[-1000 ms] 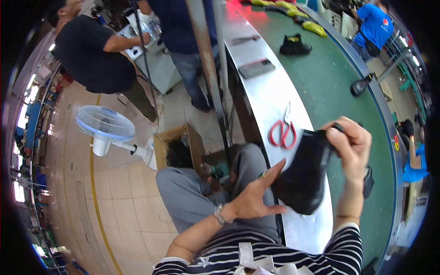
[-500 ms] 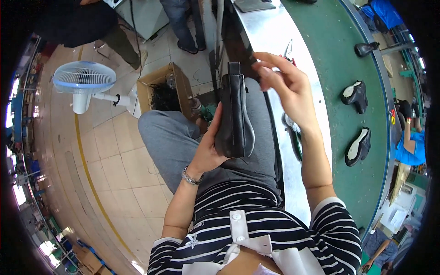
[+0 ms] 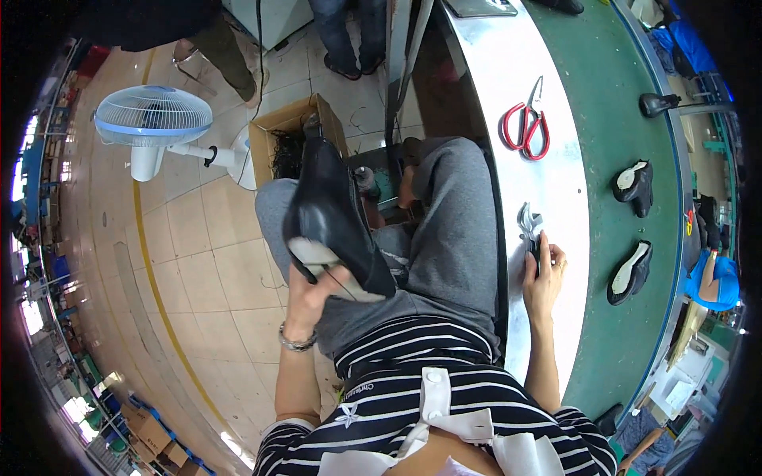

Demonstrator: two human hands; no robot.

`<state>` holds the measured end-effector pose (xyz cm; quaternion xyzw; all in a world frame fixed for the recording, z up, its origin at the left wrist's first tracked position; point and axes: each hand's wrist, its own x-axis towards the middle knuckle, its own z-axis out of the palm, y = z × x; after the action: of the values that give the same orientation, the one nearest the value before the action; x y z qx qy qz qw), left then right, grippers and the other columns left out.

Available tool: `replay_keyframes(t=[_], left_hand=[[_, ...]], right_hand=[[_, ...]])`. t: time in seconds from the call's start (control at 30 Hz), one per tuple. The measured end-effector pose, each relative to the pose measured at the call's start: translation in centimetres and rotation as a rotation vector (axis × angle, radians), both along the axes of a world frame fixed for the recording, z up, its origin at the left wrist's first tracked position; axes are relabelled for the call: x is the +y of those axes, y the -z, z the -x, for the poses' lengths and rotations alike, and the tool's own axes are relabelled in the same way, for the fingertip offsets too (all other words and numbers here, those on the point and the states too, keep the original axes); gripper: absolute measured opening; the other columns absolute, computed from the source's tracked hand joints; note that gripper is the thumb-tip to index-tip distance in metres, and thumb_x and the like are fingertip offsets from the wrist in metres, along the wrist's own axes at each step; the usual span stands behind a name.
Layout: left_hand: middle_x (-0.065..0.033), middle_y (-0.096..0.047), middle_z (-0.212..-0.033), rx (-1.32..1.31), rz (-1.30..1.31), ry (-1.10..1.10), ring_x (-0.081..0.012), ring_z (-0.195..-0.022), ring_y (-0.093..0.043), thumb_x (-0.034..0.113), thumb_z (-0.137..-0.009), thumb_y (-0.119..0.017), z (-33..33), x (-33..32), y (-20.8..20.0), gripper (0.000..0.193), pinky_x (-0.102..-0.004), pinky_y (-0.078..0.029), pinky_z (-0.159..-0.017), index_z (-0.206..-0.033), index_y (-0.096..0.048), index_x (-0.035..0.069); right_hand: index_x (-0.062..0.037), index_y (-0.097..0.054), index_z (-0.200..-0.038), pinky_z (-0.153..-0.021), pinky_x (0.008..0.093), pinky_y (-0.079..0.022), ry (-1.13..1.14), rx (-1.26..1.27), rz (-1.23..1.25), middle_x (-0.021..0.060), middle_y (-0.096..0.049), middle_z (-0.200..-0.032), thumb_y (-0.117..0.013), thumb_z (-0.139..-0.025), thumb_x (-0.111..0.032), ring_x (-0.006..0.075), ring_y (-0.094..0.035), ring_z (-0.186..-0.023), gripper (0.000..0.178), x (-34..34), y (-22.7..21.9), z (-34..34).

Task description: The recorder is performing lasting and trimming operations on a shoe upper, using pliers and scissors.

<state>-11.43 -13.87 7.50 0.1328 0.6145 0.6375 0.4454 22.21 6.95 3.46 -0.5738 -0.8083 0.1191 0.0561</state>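
Observation:
My left hand (image 3: 311,300) is closed around the lower part of a black leather boot (image 3: 324,208), tilted over my lap with its pale underside partly turned toward me. The hand's fingertips are partly hidden by the boot. On the shiny metal ledge to my right, my right hand (image 3: 545,274) grips the dark handles of a pair of pliers (image 3: 530,222), whose silver jaws point away from me. Farther along the ledge lie red-handled scissors (image 3: 527,127), touched by neither hand.
A green conveyor belt (image 3: 599,119) runs beyond the metal ledge (image 3: 548,186), carrying black shoes (image 3: 633,188) with pale undersides. On the left stand a fan (image 3: 155,119) and a cardboard box (image 3: 329,119) with dark scraps. Other people's legs (image 3: 345,36) are at the far side.
My left hand has swung the boot left and tipped it so its pale underside shows. My right hand has dropped from beside the boot to the ledge and taken hold of the pliers.

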Motion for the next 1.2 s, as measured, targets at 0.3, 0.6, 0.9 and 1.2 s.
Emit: replay_keyframes(t=[0.3,0.6,0.9,1.2], left_hand=[[-0.0089,-0.061,-0.114,-0.091,0.152,0.249,-0.015,-0.1,-0.057,0.034,-0.09,-0.068,2.9,4.9,-4.3,0.058,-0.0282,-0.047,-0.088,-0.131,-0.047,-0.002],[-0.0221,-0.056,-0.13,0.215,0.157,0.377,-0.0275,-0.121,-0.054,0.039,-0.095,-0.058,3.9,8.0,-2.9,0.067,-0.0341,-0.041,-0.1,-0.141,-0.036,-0.005],[-0.016,-0.053,-0.136,0.227,-0.147,0.079,-0.0222,-0.122,-0.053,0.023,-0.098,-0.051,5.2,11.8,-0.8,0.047,-0.0301,-0.038,-0.103,-0.14,-0.045,0.003],[-0.015,-0.067,-0.102,0.36,-0.001,0.014,-0.017,-0.079,-0.062,0.016,-0.097,-0.051,4.8,12.3,-1.6,0.032,-0.0297,-0.048,-0.075,-0.124,-0.059,0.003]], right_hand=[[-0.0055,-0.048,-0.136,-0.092,0.0352,-0.041,0.232,0.804,0.803,0.006,-0.059,-0.097,-0.053,-0.098,-0.028,0.0162,-0.055,-0.094,0.044,0.6,-6.5,7.4],[-0.0057,-0.023,-0.151,-0.092,0.0342,-0.046,-0.278,0.814,1.361,0.0162,-0.061,-0.117,-0.049,-0.098,-0.008,0.0219,-0.061,-0.101,0.059,1.7,-14.5,18.3],[-0.0085,-0.013,-0.154,-0.087,0.0346,-0.053,-0.079,0.594,1.609,0.0145,-0.065,-0.108,-0.048,-0.101,-0.014,0.0224,-0.066,-0.099,0.063,3.7,-15.6,24.2],[-0.0077,-0.019,-0.151,-0.064,0.0273,-0.052,-0.518,0.486,1.161,0.0053,-0.057,-0.081,-0.045,-0.101,-0.01,0.0133,-0.061,-0.069,0.056,2.6,-13.1,22.9]])
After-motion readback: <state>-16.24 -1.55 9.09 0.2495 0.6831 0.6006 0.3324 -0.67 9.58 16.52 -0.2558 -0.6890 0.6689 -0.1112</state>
